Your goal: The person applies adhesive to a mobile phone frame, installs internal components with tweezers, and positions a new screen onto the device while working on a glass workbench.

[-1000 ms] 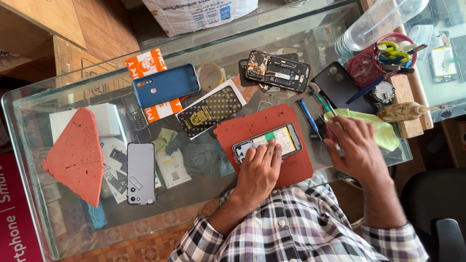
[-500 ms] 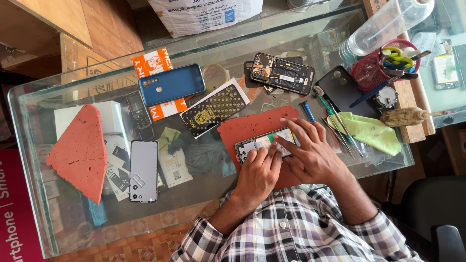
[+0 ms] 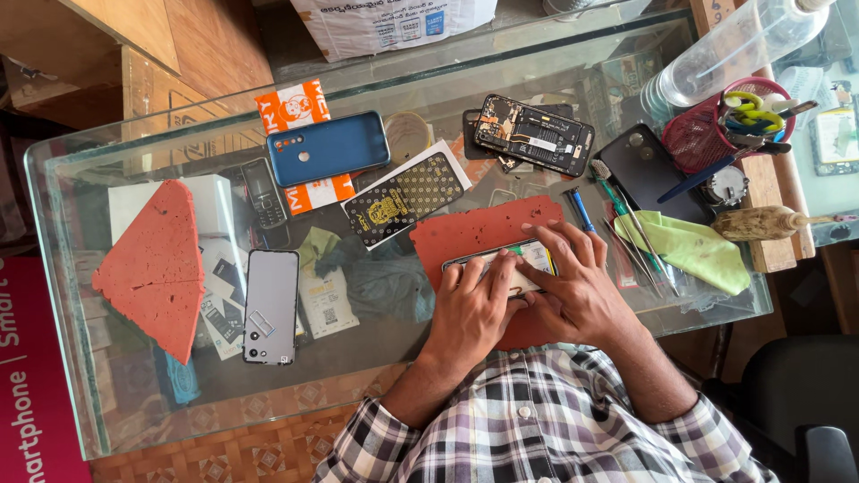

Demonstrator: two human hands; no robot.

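Observation:
An opened phone [image 3: 528, 257] with its insides showing lies on a red foam mat [image 3: 474, 231] on the glass table [image 3: 376, 376]. My left hand [image 3: 472, 309] grips the phone's left part, fingers laid over its edge. My right hand [image 3: 577, 291] covers its right part, with the fingers spread and pressing down on it. Most of the phone is hidden under both hands.
Left of the mat lie a black and gold phone case [image 3: 404, 198], a blue phone [image 3: 328, 148], a grey phone [image 3: 270, 306] and a red foam wedge [image 3: 154, 266]. Behind it lies another opened phone [image 3: 533, 134]. To the right are tweezers, screwdrivers [image 3: 626, 224], a green cloth [image 3: 693, 252], a red tool basket [image 3: 716, 134] and a plastic bottle [image 3: 729, 49].
My right hand has come left from the green cloth and tools onto the opened phone, beside my left hand, which stayed on it.

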